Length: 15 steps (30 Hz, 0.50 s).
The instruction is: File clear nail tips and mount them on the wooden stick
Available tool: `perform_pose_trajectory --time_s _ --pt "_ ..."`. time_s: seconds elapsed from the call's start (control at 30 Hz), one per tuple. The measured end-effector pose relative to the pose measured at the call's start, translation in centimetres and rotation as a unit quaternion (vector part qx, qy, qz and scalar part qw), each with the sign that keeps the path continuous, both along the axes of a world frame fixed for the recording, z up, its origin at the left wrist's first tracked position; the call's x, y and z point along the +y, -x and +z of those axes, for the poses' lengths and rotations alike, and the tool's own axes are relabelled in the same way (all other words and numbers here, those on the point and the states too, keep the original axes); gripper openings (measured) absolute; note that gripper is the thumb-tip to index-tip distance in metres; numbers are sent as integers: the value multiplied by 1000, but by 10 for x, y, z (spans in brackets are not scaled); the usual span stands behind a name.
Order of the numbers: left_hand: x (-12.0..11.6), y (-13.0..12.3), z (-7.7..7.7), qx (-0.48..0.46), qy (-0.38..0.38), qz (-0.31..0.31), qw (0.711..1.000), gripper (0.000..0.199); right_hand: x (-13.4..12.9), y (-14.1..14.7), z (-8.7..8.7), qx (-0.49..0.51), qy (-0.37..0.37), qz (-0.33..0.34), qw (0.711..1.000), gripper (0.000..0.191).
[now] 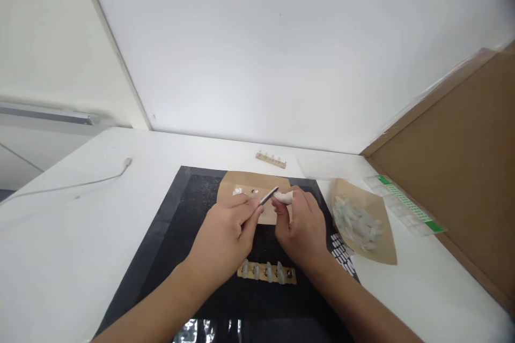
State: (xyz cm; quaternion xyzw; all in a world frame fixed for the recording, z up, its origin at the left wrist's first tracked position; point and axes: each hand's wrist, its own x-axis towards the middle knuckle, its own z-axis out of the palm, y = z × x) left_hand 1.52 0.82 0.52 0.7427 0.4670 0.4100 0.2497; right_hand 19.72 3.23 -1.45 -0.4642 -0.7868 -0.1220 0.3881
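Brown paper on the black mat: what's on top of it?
Small white pieces lie toward the left of the brown paper, a tiny dark bit beside them. The left hand, holding a thin stick, and the right hand hide its near corners; anything there can't be seen.

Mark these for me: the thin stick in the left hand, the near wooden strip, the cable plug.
Thin stick [269,196]: head view, mid-length.
Near wooden strip [262,273]: head view, bare wood near its middle.
Cable plug [127,161]: head view, its middle.
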Motion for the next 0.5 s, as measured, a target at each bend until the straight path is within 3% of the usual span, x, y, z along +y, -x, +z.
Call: perform_pose_trajectory --time_s 0.13,0.5 --pt "0 -2 -2 3 -16 2 1000 29 -1 5 1 -21 -13 33 999 18" --pt "1 -3 -4 27 -46 9 999 28 2 8 3 -18 -25 9 999 23"
